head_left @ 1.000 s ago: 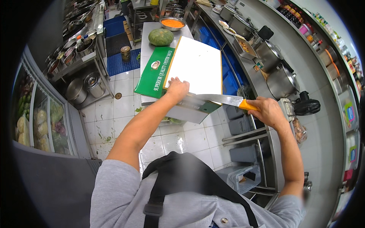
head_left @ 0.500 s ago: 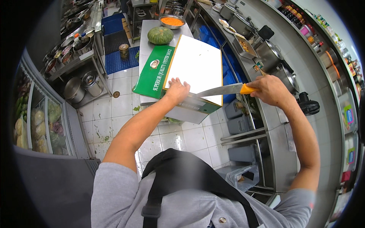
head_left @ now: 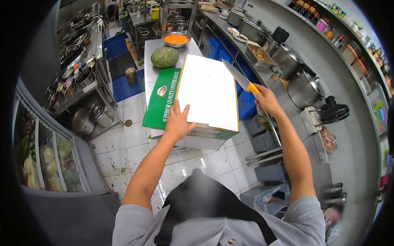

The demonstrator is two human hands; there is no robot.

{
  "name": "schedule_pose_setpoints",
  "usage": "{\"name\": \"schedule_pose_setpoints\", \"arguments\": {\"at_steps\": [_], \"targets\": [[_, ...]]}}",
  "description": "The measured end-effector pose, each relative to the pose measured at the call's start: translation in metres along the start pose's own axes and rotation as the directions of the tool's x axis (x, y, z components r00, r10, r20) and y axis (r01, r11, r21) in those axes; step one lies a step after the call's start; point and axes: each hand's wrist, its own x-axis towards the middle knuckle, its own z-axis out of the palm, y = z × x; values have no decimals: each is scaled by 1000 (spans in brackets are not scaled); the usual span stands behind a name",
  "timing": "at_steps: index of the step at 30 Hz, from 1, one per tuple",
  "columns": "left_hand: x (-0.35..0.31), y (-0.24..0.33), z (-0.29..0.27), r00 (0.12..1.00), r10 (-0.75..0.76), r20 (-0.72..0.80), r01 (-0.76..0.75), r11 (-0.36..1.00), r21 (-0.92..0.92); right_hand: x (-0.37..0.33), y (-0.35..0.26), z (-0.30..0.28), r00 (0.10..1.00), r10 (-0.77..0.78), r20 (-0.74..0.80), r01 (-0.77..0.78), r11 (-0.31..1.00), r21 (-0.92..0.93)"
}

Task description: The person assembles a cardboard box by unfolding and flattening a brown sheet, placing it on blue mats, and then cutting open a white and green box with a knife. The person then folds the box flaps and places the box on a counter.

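Observation:
A cardboard box [head_left: 207, 90] with a white top and a green flap [head_left: 160, 104] folded out on its left lies across the steel table. My left hand [head_left: 179, 121] rests on the box's near left corner, fingers spread and holding nothing. In my right hand [head_left: 266, 100] is a kitchen knife [head_left: 237, 76] with a yellow handle; its broad blade points up and left, above the box's right edge and apart from it. Beyond the flap sits a whole green pumpkin [head_left: 164, 58]. Farther back stands a metal bowl [head_left: 187, 41] of shredded orange food.
Along the right runs a steel counter with large lidded pots [head_left: 305, 88], a tray of food [head_left: 259, 55] and a black fan [head_left: 334, 110]. Blue crates [head_left: 247, 107] stand beneath it. At left are a glass-door fridge [head_left: 51, 151] and a shelf with pots [head_left: 100, 114].
The knife has lifted off the box's near edge and swung to the right, its blade now pointing away from me. My left hand still lies at the near left corner, fingers more spread.

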Motion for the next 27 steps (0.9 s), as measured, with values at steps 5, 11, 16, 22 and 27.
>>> {"name": "schedule_pose_setpoints", "arguments": {"at_steps": [5,11,16,22,27], "targets": [[1,1,4,998,19,-54,-19,1000,2,88,-5,37,991,67,-116,-68,998,-6],[1,6,-1,996,-12,-85,9,999,-35,155,-7,57,993,98,-60,-95,995,39],[0,7,0,995,-16,-98,9,997,-72,162,-13,67,991,120,-59,-122,992,-37],[2,3,-1,993,-19,-113,9,996,-83,160,-33,82,979,178,-96,-183,982,-54],[3,-6,4,989,13,-149,-30,993,-116,162,-67,90,980,188,-64,-197,957,-214]]}}
